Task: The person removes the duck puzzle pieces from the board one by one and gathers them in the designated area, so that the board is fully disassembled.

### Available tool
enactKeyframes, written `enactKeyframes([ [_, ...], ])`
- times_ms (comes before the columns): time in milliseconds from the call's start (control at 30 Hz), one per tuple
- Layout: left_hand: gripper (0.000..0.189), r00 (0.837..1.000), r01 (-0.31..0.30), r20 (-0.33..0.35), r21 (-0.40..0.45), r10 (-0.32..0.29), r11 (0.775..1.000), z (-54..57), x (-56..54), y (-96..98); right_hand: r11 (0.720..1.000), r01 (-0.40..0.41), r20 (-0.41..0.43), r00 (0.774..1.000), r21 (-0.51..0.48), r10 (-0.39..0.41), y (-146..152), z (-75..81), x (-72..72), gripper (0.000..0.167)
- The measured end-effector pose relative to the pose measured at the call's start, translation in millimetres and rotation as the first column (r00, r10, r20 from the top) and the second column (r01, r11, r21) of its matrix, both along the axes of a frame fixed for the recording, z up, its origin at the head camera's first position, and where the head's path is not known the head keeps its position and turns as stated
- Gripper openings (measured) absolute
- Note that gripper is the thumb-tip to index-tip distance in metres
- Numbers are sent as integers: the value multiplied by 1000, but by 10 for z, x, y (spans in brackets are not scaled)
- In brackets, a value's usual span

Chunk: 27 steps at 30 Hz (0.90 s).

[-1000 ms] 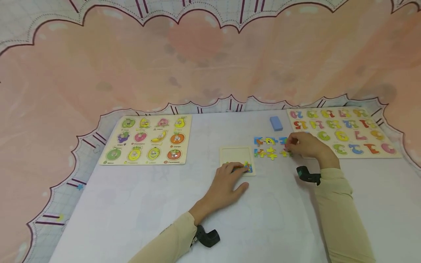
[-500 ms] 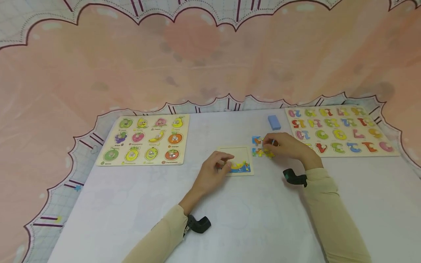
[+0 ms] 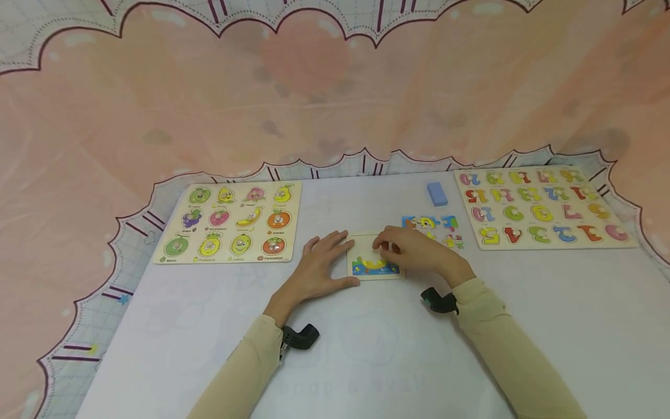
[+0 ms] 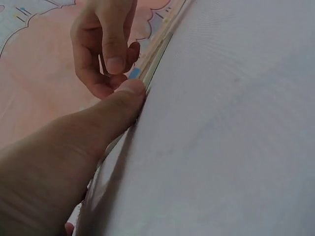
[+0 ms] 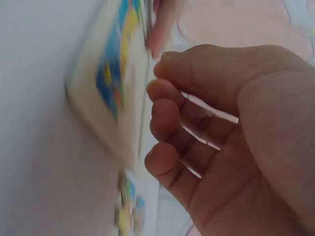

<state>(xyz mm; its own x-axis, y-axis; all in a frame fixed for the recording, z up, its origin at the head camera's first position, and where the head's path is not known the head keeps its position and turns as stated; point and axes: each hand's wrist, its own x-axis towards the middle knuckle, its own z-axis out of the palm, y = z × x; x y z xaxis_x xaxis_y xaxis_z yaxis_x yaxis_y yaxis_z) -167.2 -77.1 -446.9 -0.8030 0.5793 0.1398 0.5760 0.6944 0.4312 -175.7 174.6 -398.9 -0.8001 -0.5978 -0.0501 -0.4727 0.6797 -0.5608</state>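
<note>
A small square puzzle tray lies mid-table, its near part filled with blue-and-yellow picture pieces and its far part bare. My left hand lies at the tray's left side with fingers spread; in the left wrist view its thumb touches the tray's edge. Over the tray's right half, my right hand brings thumb and index finger together, pinching what seems to be a small puzzle piece, mostly hidden by the fingertips. Several loose puzzle pieces lie just right of the tray, some hidden behind the right hand.
A fruit puzzle board lies at the left back. On the right back is a number board, upside down to me. Near it sits a blue block. A patterned cloth hangs behind the white table.
My right hand has moved left from the loose pieces to above the tray. My left hand has drawn back off the tray's pieces to its left side, and its fingers have spread.
</note>
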Motion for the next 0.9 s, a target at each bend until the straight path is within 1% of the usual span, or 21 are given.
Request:
enactKeyframes([
  [167, 80, 1000, -5, -22, -6, 5, 1000, -2, 3, -3, 999, -39, 39, 999, 11, 39, -152, -33, 63, 23],
  [267, 80, 1000, -7, -25, -9, 7, 1000, -9, 3, -5, 999, -41, 62, 997, 14, 40, -206, -51, 89, 22],
  [400, 80, 1000, -8, -22, -7, 8, 1000, -21, 4, -9, 999, -36, 67, 997, 13, 35, -258, -66, 122, 17],
  [600, 80, 1000, -9, -23, 2, 9, 1000, -31, 4, -3, 999, -26, 70, 997, 21, 25, -272, -69, 151, 18],
  [900, 79, 1000, -9, -22, 19, 10, 1000, -38, 8, -6, 1000, -26, 79, 997, 4, 26, -264, -80, 137, 19],
])
